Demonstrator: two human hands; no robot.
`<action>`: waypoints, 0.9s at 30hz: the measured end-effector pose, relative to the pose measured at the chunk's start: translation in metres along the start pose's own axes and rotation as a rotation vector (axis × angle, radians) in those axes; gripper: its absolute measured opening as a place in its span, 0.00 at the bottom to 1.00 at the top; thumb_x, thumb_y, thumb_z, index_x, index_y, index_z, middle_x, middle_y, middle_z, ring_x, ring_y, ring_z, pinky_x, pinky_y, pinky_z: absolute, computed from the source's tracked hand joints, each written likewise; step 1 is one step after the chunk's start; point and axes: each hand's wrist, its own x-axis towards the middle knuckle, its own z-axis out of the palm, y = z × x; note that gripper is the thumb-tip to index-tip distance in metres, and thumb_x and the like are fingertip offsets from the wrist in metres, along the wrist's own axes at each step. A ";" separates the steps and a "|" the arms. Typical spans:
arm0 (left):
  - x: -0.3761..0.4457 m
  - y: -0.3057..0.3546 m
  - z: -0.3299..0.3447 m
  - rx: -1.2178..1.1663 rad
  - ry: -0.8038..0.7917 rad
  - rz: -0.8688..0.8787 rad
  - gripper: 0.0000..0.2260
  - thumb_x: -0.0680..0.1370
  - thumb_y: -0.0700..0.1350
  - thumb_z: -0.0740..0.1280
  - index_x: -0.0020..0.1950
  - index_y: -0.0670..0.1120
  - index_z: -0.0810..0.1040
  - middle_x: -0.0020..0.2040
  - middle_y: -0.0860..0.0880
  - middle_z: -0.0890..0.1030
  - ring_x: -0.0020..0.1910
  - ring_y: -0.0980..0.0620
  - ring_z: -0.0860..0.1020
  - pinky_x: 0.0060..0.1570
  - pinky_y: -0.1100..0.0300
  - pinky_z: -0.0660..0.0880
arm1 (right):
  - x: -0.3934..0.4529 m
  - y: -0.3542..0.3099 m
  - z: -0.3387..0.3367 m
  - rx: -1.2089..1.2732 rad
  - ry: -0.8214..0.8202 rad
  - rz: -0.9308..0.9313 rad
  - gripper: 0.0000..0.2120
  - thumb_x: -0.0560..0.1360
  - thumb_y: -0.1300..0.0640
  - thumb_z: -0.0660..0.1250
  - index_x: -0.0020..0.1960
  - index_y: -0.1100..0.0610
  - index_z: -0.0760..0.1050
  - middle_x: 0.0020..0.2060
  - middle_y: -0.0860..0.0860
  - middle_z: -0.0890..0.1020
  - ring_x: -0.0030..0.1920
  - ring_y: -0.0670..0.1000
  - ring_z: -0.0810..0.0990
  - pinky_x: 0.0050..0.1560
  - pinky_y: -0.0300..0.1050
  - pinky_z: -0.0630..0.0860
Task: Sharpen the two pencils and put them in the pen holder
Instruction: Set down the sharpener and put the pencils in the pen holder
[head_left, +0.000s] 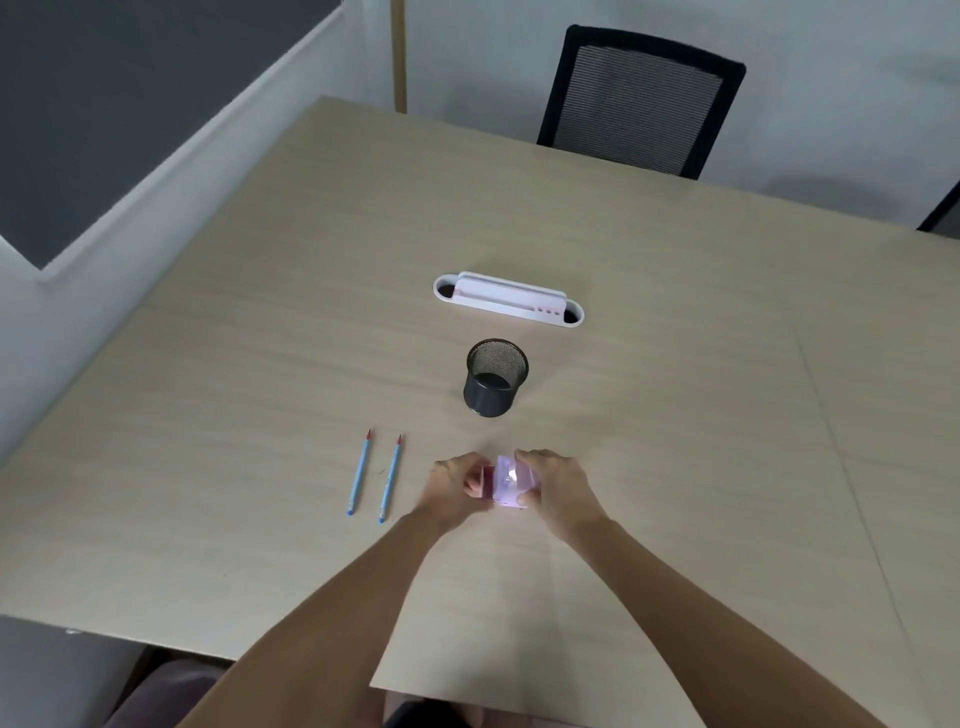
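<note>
Two blue pencils lie side by side on the table, tips pointing away from me: the left pencil (359, 472) and the right pencil (390, 478). Just right of them, a small pale purple sharpener (511, 480) is gripped between both hands. My left hand (457, 488) holds its darker left end, and my right hand (558, 488) wraps its right side from above. A black mesh pen holder (494, 378) stands upright beyond the hands, with nothing visible inside it.
A white oblong cable tray (506, 300) is set into the wooden table (675, 364) behind the pen holder. A black mesh chair (641, 101) stands at the far edge. The table's near edge runs below my forearms.
</note>
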 end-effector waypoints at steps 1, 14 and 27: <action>0.000 0.004 0.005 -0.015 -0.002 -0.010 0.19 0.61 0.36 0.78 0.49 0.44 0.79 0.39 0.49 0.82 0.37 0.52 0.78 0.40 0.57 0.77 | 0.000 0.000 0.000 -0.004 0.000 0.001 0.21 0.68 0.64 0.69 0.61 0.58 0.74 0.53 0.56 0.80 0.50 0.56 0.78 0.44 0.40 0.70; -0.011 -0.015 -0.046 -0.024 0.395 -0.139 0.18 0.69 0.30 0.62 0.56 0.42 0.75 0.48 0.45 0.79 0.38 0.49 0.78 0.40 0.56 0.79 | 0.005 -0.008 0.001 -0.059 -0.084 -0.041 0.35 0.68 0.70 0.61 0.73 0.58 0.56 0.66 0.57 0.68 0.67 0.57 0.65 0.67 0.47 0.65; 0.007 -0.059 -0.114 0.284 0.338 -0.525 0.12 0.74 0.44 0.68 0.54 0.38 0.78 0.53 0.39 0.80 0.52 0.40 0.79 0.48 0.52 0.78 | 0.073 -0.103 0.074 -0.027 -0.167 0.043 0.07 0.78 0.56 0.58 0.45 0.59 0.70 0.51 0.60 0.80 0.55 0.57 0.78 0.57 0.46 0.69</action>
